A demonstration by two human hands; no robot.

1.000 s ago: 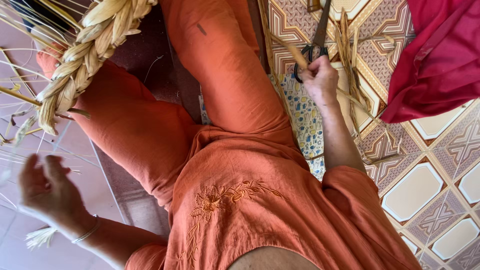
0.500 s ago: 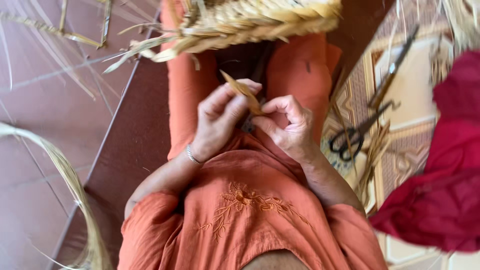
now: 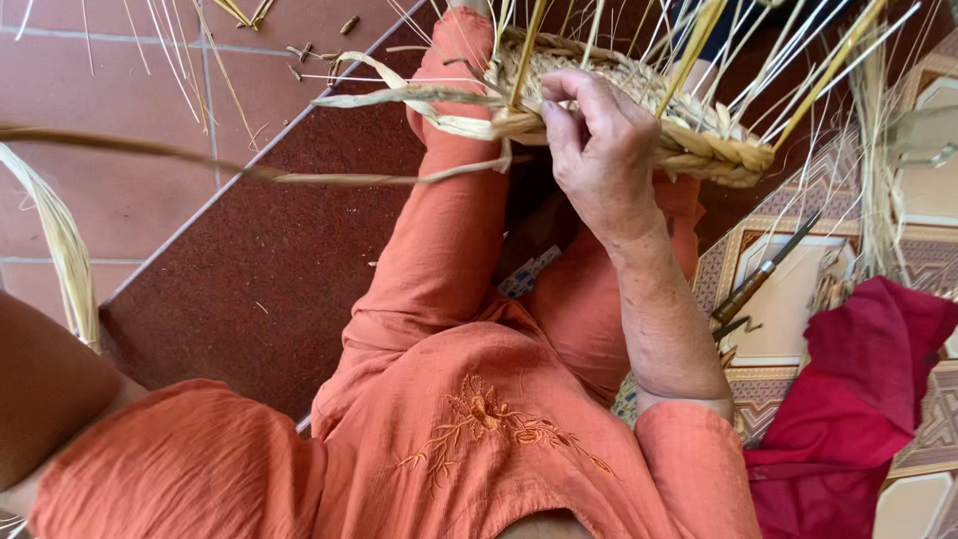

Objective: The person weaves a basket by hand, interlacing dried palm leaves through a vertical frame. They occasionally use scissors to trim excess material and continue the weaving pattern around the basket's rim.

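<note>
Red floor tiles (image 3: pixel 130 190) to the left, patterned tiles (image 3: pixel 798 299) to the right, orange-clad lap between. Half a second back: both hands low at the chest, pinching one short straw. Now raised: right hand (image 3: pixel 599 150) clamped over the braided rim of the straw basket (image 3: pixel 699 140) above the knees, grip closed on it; weaving resumed, seemingly. Left hand out of view, only the forearm showing. Dry, stiff, pale-gold stalks fanning upward; scissors (image 3: pixel 758 284) and soft crimson cloth (image 3: pixel 858 399) alongside.

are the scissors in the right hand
No, the right hand grips the woven straw piece, while the scissors lie on the patterned floor beside the red cloth.
</note>
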